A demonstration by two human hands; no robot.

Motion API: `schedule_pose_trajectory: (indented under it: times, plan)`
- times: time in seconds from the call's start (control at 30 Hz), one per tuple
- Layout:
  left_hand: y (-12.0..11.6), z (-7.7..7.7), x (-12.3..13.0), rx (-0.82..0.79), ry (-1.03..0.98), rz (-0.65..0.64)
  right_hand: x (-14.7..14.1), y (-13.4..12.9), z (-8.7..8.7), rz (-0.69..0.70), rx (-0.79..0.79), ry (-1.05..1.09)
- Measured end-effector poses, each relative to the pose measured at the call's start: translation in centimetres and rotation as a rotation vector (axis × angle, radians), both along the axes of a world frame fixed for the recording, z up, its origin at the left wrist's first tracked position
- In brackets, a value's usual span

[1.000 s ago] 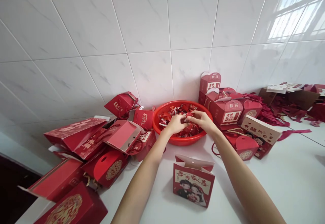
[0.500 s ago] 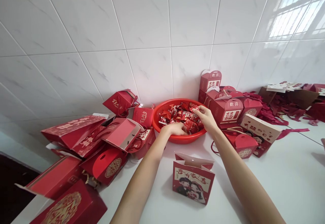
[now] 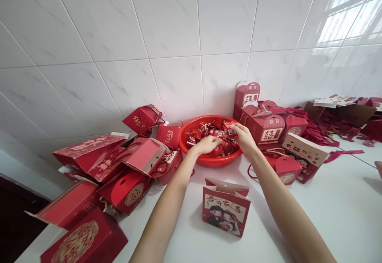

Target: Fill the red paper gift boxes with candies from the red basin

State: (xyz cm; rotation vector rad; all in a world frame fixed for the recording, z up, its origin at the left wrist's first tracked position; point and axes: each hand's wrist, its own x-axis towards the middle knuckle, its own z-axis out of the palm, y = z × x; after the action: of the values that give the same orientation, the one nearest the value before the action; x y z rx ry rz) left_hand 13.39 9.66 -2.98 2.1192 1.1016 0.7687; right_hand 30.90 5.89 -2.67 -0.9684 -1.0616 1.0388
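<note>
A round red plastic basket (image 3: pixel 209 162) holds many small red-wrapped sweets (image 3: pixel 195 134) near the wall. My right hand (image 3: pixel 243 136) is over the basket's right side, its fingers pinched on a red wrapped sweet (image 3: pixel 229 127). Over the middle of the heap, my left hand (image 3: pixel 207 145) reaches in from the left; its fingertips are among the wrappers, and whether they grip one is unclear. Between my forearms a red paper box (image 3: pixel 226 211) with a cartoon couple stands upright on the white table, its top open.
Red gift boxes (image 3: pixel 127 191) are heaped at the left. More boxes (image 3: pixel 268 131) stand right of the basket, beside a cream-and-red box (image 3: pixel 306 157). Dark red ribbon (image 3: pixel 316 129) and a brown carton (image 3: pixel 356 115) lie farther right. A tiled wall (image 3: pixel 176 88) rises behind.
My left hand has risen slightly and moved a little right over the sweets. My right hand has shifted slightly, and a red sweet now shows clearly at its fingertips.
</note>
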Motion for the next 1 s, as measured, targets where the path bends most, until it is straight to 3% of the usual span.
schedule_pose_trajectory:
  times: [0.2, 0.4, 0.57, 0.7, 0.87, 1.0]
  plan:
    - [0.2, 0.8, -0.2, 0.152, -0.141, 0.139, -1.1, -0.8, 0.5, 0.153, -0.051, 0.042]
    - [-0.6, 1.2, 0.0, 0.218, -0.207, 0.124, -2.2, -1.7, 0.9, 0.314, -0.116, 0.044]
    - [-0.2, 0.9, 0.1, 0.170, -0.188, 0.134, -2.1, -1.2, 0.5, 0.226, -0.090, 0.084]
    - [0.9, -0.4, -0.4, 0.016, -0.011, 0.192, -1.6, -0.3, 0.0, 0.090, -0.046, 0.148]
    - [1.3, -1.5, -0.5, -0.183, 0.240, 0.059, -1.4, 0.2, -0.3, -0.034, -0.023, 0.193]
    - [0.9, -1.1, -0.3, -0.218, 0.264, -0.023, -1.6, 0.0, -0.1, -0.049, -0.023, 0.200]
